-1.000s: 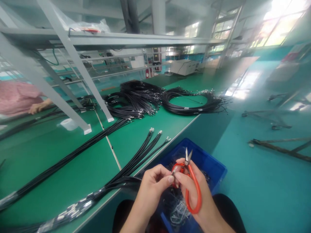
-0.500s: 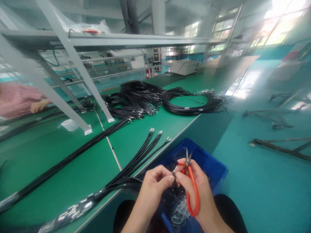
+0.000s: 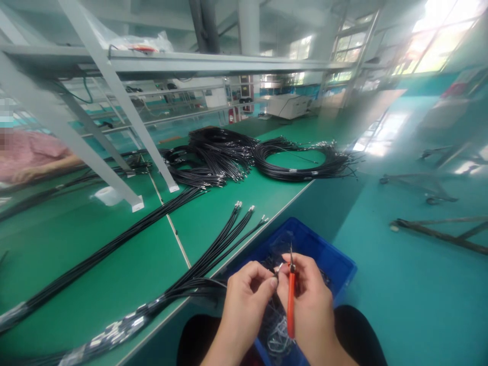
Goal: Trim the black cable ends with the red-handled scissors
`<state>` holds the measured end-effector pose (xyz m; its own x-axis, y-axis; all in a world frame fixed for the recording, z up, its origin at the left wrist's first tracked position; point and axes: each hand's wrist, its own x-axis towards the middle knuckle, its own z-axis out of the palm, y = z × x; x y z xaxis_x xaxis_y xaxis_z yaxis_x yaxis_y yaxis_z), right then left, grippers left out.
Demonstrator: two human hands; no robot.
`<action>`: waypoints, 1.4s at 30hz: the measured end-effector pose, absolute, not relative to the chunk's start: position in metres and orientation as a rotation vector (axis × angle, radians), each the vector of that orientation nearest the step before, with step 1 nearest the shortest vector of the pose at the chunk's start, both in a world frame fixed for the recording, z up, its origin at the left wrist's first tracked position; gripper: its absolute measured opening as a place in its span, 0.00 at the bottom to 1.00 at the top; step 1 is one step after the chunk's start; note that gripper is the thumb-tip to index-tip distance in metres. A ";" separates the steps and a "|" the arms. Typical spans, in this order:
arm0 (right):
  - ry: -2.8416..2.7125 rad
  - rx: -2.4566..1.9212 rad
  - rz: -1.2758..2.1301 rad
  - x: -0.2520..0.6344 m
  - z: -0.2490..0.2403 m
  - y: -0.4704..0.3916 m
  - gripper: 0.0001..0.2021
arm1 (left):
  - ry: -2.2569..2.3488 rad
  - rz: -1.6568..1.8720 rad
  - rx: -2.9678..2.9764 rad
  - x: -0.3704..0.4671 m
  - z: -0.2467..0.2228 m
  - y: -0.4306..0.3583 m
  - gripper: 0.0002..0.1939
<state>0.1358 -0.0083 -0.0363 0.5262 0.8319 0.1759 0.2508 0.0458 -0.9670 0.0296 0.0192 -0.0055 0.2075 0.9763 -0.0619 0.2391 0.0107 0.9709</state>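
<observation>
My left hand (image 3: 247, 300) is closed, thumb and forefinger pinching a tiny dark piece (image 3: 275, 275) that is too small to make out. Right beside it, my right hand (image 3: 307, 292) is wrapped round red-handled scissors (image 3: 291, 300), whose blades point up and are seen nearly edge-on. The right thumb and fingertips also meet at the small piece. Both hands are above a blue bin (image 3: 341, 272) holding clear plastic bits and dark pieces. Black cables (image 3: 198, 287) run from a bundle on the green table (image 3: 125, 282) to behind my left hand.
Coiled black cables (image 3: 290, 174) and a heap of them (image 3: 221, 152) lie farther back. A long cable bundle (image 3: 114, 241) crosses the table. Grey shelf posts (image 3: 125, 101) rise at left, near a white roll (image 3: 109, 195). Another person's sleeve (image 3: 34, 152) shows at far left.
The scissors have turned from showing their splayed blades and handle loop to nearly edge-on. My hands stay together over the bin. The other person's hand at left has shifted.
</observation>
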 end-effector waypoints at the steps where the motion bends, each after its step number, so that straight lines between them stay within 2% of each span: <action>1: -1.018 -1.511 0.520 0.135 -0.037 -0.009 0.12 | 1.232 0.896 1.448 0.029 -0.006 0.019 0.08; 5: -1.123 -1.459 0.361 0.133 -0.035 -0.013 0.11 | 1.164 0.918 1.375 0.022 -0.008 0.022 0.06; 7: -1.120 -1.421 0.440 0.136 -0.032 -0.017 0.12 | 1.106 0.943 1.314 0.015 -0.007 0.027 0.07; 14: -1.056 -0.853 1.669 0.175 -0.027 -0.016 0.16 | 0.932 0.917 1.210 0.002 -0.001 0.037 0.06; 17: -1.038 -0.707 1.931 0.182 -0.027 -0.012 0.20 | 0.884 0.915 1.183 0.002 0.000 0.036 0.07; 24: -0.977 -0.675 2.019 0.175 -0.032 -0.010 0.16 | 0.853 0.894 1.230 -0.001 -0.001 0.034 0.06; 33: -0.973 -0.721 1.970 0.176 -0.024 -0.008 0.18 | 0.830 0.892 1.303 0.000 -0.004 0.034 0.07; 40: -1.035 -0.832 1.935 0.175 -0.014 -0.006 0.19 | 0.821 0.892 1.302 -0.001 -0.005 0.033 0.07; 42: -1.074 -0.937 1.921 0.175 -0.010 -0.005 0.16 | 0.819 0.894 1.294 -0.001 -0.005 0.033 0.07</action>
<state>0.1746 -0.0050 -0.0101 -0.4659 0.8521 -0.2386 -0.2430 -0.3825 -0.8914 -0.0007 0.0334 -0.0052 0.4389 0.8985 -0.0102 -0.0890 0.0548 0.9945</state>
